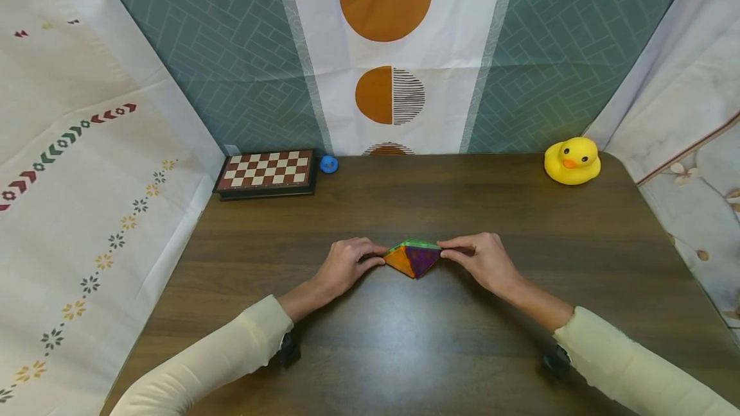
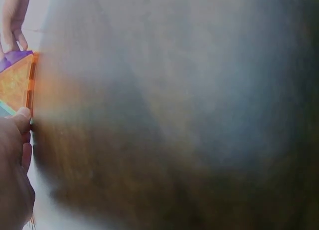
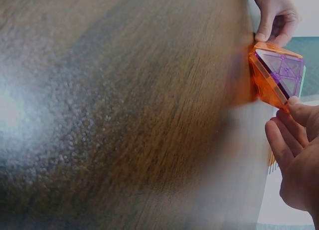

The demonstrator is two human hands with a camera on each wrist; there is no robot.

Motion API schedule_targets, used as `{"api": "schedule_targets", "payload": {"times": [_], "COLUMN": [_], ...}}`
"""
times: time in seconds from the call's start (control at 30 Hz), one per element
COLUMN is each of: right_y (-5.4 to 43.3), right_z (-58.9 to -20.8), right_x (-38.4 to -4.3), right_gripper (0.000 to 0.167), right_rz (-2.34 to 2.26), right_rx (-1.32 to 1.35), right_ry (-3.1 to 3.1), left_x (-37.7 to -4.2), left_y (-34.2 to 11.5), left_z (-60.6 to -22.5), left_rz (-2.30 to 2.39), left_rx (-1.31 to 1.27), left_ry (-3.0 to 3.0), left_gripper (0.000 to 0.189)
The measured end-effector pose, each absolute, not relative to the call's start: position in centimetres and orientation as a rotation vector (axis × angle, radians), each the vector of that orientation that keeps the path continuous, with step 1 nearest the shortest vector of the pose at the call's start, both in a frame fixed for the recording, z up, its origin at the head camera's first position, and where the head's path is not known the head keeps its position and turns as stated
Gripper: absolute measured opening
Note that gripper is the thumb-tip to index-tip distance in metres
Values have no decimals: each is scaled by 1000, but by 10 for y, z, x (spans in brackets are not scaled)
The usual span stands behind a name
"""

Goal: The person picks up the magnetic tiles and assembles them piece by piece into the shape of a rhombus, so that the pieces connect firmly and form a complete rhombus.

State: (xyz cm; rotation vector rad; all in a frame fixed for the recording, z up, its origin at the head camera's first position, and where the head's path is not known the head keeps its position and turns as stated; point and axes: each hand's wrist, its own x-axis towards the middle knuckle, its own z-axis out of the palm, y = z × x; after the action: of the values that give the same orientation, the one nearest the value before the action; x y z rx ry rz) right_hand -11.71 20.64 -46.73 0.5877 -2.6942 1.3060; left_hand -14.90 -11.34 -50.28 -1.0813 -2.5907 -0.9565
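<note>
Between the two hands is a small peaked shape of see-through triangular tiles (image 1: 414,258), with orange, purple and green faces. My left hand (image 1: 351,265) pinches its left corner between thumb and fingers. At the opposite corner, my right hand (image 1: 481,260) pinches it the same way. In the left wrist view, the thumb of the left hand (image 2: 15,150) presses the end of an orange tile (image 2: 17,83). The right wrist view has the purple tile (image 3: 284,70) facing the camera, with the right hand (image 3: 299,150) at its lower corner and orange tiles along its edges.
A checkered board box (image 1: 267,172) lies at the back left of the wooden table (image 1: 405,352), beside a small blue object (image 1: 328,164). At the back right sits a yellow rubber duck (image 1: 572,161). Patterned cloths hang behind and at both sides.
</note>
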Motion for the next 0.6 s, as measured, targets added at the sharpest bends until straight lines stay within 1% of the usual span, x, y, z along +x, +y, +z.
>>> {"api": "schedule_targets", "payload": {"times": [0.3, 0.6], "right_y": [209, 211], "right_z": [-468, -468], "right_x": [-117, -116], "right_gripper": [22, 16], "right_rz": [1293, 1276], "right_rx": [585, 548], "right_ry": [-2694, -2694], "left_x": [-150, -150], "left_y": [-115, -113], "left_z": [-506, -505], "left_rz": [-954, -962], "left_rx": [-1101, -1075], "left_ry": [-2589, -2615], "left_gripper": [20, 20]}}
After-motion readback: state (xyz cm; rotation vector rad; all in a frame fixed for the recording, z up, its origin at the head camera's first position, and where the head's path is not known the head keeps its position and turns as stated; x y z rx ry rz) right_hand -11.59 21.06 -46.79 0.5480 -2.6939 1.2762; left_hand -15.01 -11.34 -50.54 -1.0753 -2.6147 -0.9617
